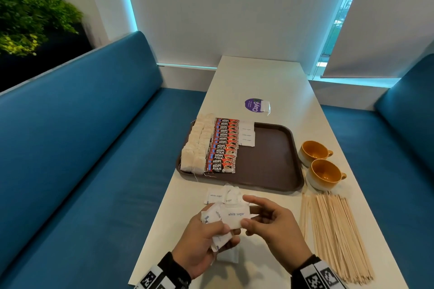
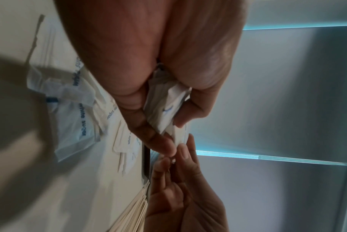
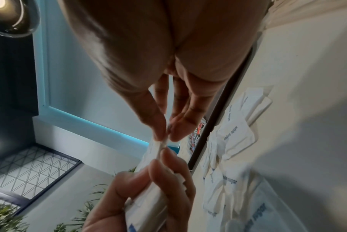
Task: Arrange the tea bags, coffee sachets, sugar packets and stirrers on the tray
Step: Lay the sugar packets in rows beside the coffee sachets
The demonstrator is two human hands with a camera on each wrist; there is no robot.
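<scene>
A brown tray (image 1: pixel 270 162) holds tea bags (image 1: pixel 196 148) at its left, red coffee sachets (image 1: pixel 224 145) beside them, and three white sugar packets (image 1: pixel 246 135). My left hand (image 1: pixel 206 239) grips a bunch of sugar packets (image 2: pixel 162 106) above the near table. My right hand (image 1: pixel 270 220) pinches the top sugar packet (image 1: pixel 234 214) of that bunch between thumb and fingers (image 3: pixel 158 125). Loose sugar packets (image 1: pixel 220 196) lie just before the tray. Wooden stirrers (image 1: pixel 333 232) lie in a pile to the right.
Two orange cups (image 1: pixel 321 164) stand right of the tray. A purple round sticker (image 1: pixel 253 105) with a tea bag (image 1: pixel 265 107) on it lies beyond the tray. Blue benches (image 1: pixel 82 148) flank the narrow white table (image 1: pixel 258 77).
</scene>
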